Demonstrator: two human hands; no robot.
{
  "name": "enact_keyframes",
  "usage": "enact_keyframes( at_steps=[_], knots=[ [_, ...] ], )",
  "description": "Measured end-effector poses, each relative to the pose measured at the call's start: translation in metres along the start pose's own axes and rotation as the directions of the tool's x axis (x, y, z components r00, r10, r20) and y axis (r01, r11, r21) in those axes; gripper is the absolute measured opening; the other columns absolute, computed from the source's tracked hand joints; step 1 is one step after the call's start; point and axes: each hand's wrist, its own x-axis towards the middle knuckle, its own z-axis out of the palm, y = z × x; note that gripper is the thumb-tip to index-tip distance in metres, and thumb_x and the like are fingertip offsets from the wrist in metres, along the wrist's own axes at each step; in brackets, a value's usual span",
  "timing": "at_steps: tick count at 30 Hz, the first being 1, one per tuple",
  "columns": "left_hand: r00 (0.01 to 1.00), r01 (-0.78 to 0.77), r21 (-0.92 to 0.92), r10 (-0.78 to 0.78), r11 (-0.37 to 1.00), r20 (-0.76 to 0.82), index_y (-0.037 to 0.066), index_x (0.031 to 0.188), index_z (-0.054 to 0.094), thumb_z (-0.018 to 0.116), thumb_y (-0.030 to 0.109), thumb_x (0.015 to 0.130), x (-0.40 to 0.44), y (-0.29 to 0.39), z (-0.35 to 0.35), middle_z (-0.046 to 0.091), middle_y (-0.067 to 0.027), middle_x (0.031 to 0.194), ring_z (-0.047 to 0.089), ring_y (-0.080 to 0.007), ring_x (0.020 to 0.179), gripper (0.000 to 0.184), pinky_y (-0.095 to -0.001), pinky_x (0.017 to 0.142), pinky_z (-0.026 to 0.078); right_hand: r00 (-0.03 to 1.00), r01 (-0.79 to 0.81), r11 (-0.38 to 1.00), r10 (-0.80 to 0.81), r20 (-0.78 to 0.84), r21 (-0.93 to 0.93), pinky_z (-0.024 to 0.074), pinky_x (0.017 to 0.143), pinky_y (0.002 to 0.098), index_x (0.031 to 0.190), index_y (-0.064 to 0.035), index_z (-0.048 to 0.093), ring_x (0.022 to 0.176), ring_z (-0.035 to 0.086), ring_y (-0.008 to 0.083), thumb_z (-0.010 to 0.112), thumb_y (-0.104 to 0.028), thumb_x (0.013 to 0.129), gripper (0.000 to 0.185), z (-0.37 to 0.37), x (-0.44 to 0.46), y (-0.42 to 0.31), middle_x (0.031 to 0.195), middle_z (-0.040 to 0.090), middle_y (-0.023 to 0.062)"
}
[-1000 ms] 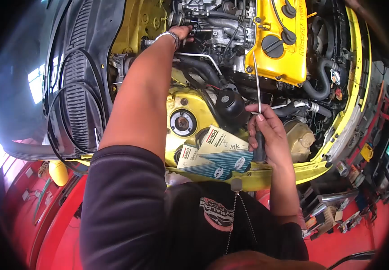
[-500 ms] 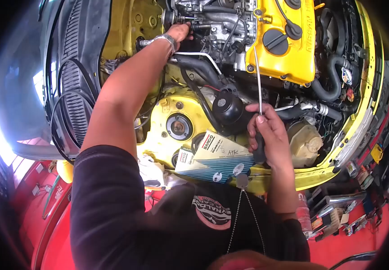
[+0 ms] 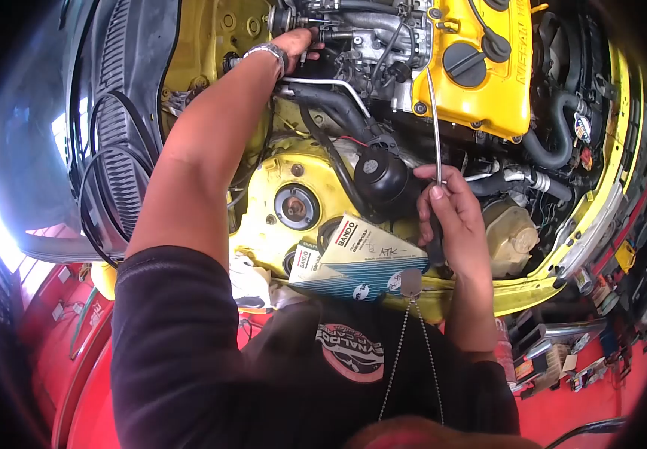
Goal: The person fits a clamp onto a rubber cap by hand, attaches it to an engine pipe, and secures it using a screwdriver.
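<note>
My right hand (image 3: pixel 458 217) holds a long screwdriver (image 3: pixel 436 127) with a dark handle, its fingers closed near where shaft and handle meet. The shaft points up across the engine, its tip near the corner of the yellow valve cover (image 3: pixel 480 97). At the back of the engine bay, my left hand (image 3: pixel 297 46) reaches in beside the metal intake parts (image 3: pixel 368 45). Its fingers curl there among hoses and fittings, partly hidden, and whatever they grip cannot be made out. A watch (image 3: pixel 269 51) circles the left wrist.
Printed BANDO belt sleeves (image 3: pixel 372 258) lie on the yellow fender edge by my chest. Near them are a round black canister (image 3: pixel 379 176) and a translucent reservoir (image 3: pixel 514 238). Loose black belts (image 3: pixel 110 176) rest on the cowl at left. Tools and boxes (image 3: pixel 555 352) sit at right.
My left hand has turned slightly and shifted a little down and left at the intake. The right hand with the screwdriver shows only a small shift right with the view.
</note>
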Motion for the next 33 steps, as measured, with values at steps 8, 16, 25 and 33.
enact_keyframes(
  at_steps=[8,16,25,33],
  knots=[
    [0.809,-0.177,0.342,0.334,0.923,-0.483,0.003,0.113,0.063,0.075,0.025,0.081,0.041,-0.027,-0.006,0.069,-0.0086,0.105,0.063,-0.0218,0.086,0.04,-0.0366,0.081,0.048,0.997,0.052,0.981,-0.061,-0.043,-0.187,0.0426,0.054,0.0203,0.129,-0.0065,0.05,0.058,0.046,0.005,0.049,-0.01,0.098,0.031,-0.001,-0.004,0.004,0.077,0.052,0.0006],
    [0.865,-0.127,0.442,0.317,0.888,-0.388,0.018,0.114,0.069,0.076,0.038,0.077,-0.023,0.002,0.012,0.068,-0.0118,0.113,0.065,-0.0267,0.101,0.042,-0.0358,0.089,0.049,0.974,0.053,0.747,-0.185,-0.131,-0.663,0.0484,0.063,0.0313,0.133,-0.0087,0.047,0.07,0.063,0.0168,0.053,-0.006,0.092,0.041,0.013,-0.001,-0.019,0.093,0.065,0.0134],
    [0.855,-0.279,0.255,0.361,0.926,-0.373,0.019,0.101,0.075,0.077,0.032,0.078,-0.041,0.002,0.019,0.07,-0.0082,0.107,0.066,-0.0248,0.101,0.027,-0.0318,0.093,0.048,0.884,0.265,0.193,-0.44,0.158,-0.945,0.0445,0.067,0.0331,0.116,-0.0005,0.051,0.069,0.057,0.0287,0.053,-0.005,0.091,0.025,0.051,0.033,-0.067,0.083,0.059,0.0174],
    [0.82,-0.325,0.226,0.393,0.918,-0.416,0.013,0.093,0.076,0.079,0.023,0.076,-0.039,0.001,0.02,0.073,-0.008,0.096,0.068,-0.0227,0.094,0.02,-0.0318,0.09,0.049,0.94,0.224,0.491,-0.336,0.055,-0.842,0.0463,0.085,0.0421,0.119,-0.0024,0.054,0.102,0.06,0.0397,0.056,-0.008,0.088,0.031,0.044,0.041,-0.038,0.104,0.063,0.0218]
  ],
)
